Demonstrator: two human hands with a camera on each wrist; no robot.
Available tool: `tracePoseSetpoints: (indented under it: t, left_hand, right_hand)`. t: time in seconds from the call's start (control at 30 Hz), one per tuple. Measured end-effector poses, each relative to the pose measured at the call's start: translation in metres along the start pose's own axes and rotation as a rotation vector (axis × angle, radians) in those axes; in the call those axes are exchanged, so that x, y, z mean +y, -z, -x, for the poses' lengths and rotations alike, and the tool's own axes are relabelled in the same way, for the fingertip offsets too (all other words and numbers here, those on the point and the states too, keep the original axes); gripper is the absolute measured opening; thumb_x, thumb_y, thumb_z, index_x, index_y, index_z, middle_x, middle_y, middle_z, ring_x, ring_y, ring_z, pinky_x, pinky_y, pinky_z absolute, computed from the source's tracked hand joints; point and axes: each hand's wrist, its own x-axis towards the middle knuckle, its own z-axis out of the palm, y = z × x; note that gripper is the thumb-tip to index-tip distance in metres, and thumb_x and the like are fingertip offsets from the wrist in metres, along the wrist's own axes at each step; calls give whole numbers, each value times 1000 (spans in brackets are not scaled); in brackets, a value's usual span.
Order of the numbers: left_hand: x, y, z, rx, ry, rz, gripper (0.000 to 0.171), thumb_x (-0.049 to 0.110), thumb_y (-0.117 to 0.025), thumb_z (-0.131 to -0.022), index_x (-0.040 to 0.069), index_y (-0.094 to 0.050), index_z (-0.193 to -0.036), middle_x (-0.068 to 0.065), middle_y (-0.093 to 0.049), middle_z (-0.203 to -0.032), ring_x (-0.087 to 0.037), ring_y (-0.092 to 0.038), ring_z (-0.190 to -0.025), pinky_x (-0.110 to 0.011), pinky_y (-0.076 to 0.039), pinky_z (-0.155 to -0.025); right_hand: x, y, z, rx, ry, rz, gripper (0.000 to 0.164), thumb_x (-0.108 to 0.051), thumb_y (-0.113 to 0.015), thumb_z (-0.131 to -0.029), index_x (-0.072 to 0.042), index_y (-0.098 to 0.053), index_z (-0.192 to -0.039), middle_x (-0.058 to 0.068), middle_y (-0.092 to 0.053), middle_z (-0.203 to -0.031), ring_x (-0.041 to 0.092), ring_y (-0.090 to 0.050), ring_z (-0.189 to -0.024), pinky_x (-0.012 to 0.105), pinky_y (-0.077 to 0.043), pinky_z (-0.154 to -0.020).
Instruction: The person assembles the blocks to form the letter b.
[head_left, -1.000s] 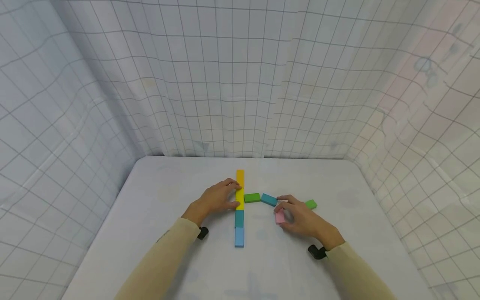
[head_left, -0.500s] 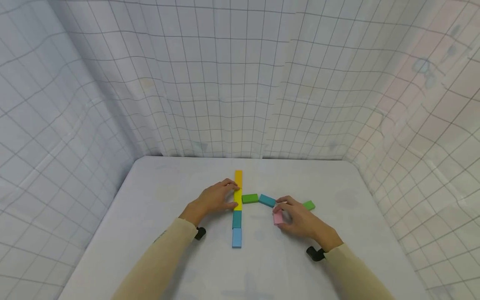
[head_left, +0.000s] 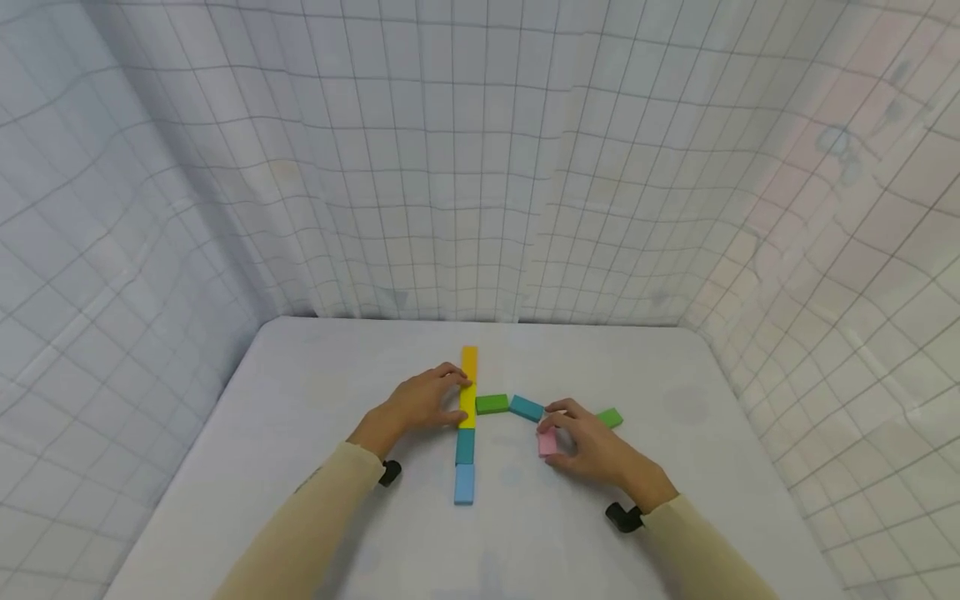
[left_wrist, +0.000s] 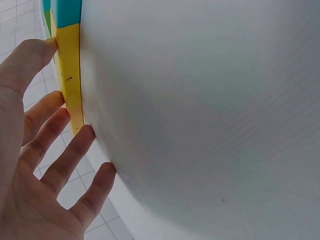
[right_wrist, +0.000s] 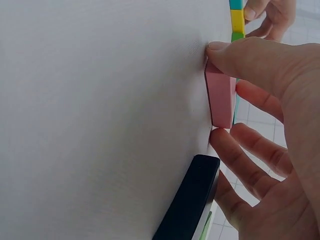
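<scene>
My left hand (head_left: 420, 400) rests at a column of coloured blocks, its thumb and fingertips touching the yellow block (head_left: 468, 404). Beyond lies an orange-yellow block (head_left: 469, 362); nearer are a teal block (head_left: 465, 447) and a light blue block (head_left: 464, 485). My right hand (head_left: 596, 446) pinches a pink block (right_wrist: 220, 95) between thumb and fingers, down on the table. A green block (head_left: 492, 404) and a blue block (head_left: 527, 408) curve from the column towards the right hand. Another green block (head_left: 609, 417), partly hidden, lies behind that hand.
The blocks lie on a white table (head_left: 337, 342), enclosed by gridded white curtains (head_left: 450, 167). A dark, long object (right_wrist: 187, 200) lies beside the right fingers in the right wrist view; its kind is unclear. Black devices (head_left: 624, 517) are on both wrists.
The head view shifts slightly, so everything appears a little further left and lower. Both hands keep their places on the blocks.
</scene>
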Motion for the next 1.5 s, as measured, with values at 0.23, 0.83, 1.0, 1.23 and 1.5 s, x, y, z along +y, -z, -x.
tracePoseSetpoints:
  t: [0.23, 0.83, 1.0, 1.23, 1.5]
  left_hand:
    - [-1, 0, 0, -4, 11, 2, 59, 41, -89, -105, 16, -72, -155, -4, -63, -165, -33, -66, -153, -57, -56, -130]
    - [1, -1, -1, -12, -13, -10, 59, 41, -88, -106, 15, -72, -156, -5, -63, -166, -34, -66, -153, -58, -56, -129]
    - [3, -2, -1, -8, 9, 0, 59, 41, -88, -105, 15, -71, -155, -6, -62, -167, -35, -65, -154, -60, -56, -129]
    - [1, -5, -3, -21, 8, 10, 59, 44, -87, -105, 17, -72, -155, -5, -62, -167, -35, -65, -154, -62, -55, -129]
    - [-1, -3, -5, 2, 4, -23, 56, 43, -88, -105, 18, -73, -152, -2, -64, -165, -32, -65, -155, -57, -57, -129]
  right_hand:
    - [0, 3, 4, -19, -10, 8, 43, -26, -94, -102, -26, -74, -140, 12, -59, -168, 31, -71, -138, 49, -65, -109]
    - [10, 22, 42, 159, -39, 161, 51, -26, -96, -99, -22, -79, -147, 0, -69, -137, 20, -71, -118, 45, -67, -100]
    - [21, 25, 51, 149, -69, 202, 49, -29, -95, -100, -22, -80, -146, 1, -70, -133, 15, -70, -106, 36, -65, -89]
    - [23, 24, 55, 124, -98, 191, 47, -24, -95, -99, -17, -80, -143, 4, -70, -132, 10, -64, -99, 31, -61, -84]
    - [18, 17, 51, 113, -71, 14, 54, -14, -99, -94, -5, -79, -143, 14, -69, -145, -1, -59, -88, 21, -56, -78]
